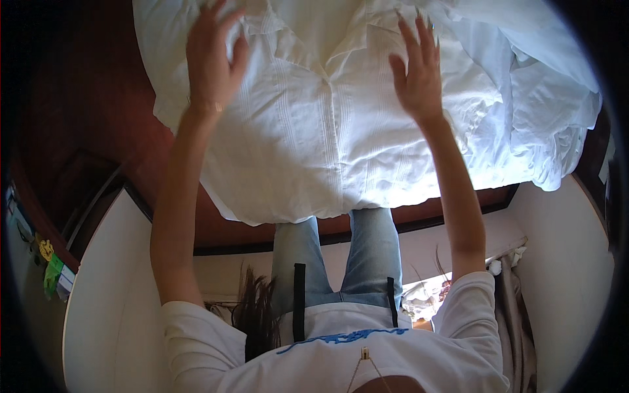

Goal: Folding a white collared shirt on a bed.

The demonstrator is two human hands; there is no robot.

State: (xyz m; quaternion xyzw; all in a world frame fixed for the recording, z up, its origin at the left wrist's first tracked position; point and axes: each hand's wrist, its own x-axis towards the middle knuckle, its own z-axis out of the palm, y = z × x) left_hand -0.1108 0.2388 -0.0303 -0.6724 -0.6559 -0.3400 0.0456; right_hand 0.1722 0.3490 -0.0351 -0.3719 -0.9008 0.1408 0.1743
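Observation:
A white collared shirt (309, 127) with a buttoned front and fine pleated stripes lies spread before me, its collar towards the top of the view. Over its left side is my left hand (214, 64), fingers apart, blurred at the tips, holding nothing. My right hand (417, 73) is over the other side of the shirt, palm down with fingers spread and nothing in it. Whether either hand touches the cloth, I cannot tell. More crumpled white fabric (540, 103) lies to the right of the shirt.
Dark red-brown flooring (123, 103) shows at the left. White panels stand on the left (113, 294) and right (565, 236). Behind my legs, a grey-brown curtain (516, 314) hangs at the right. A green and white packet (56, 275) is at the far left.

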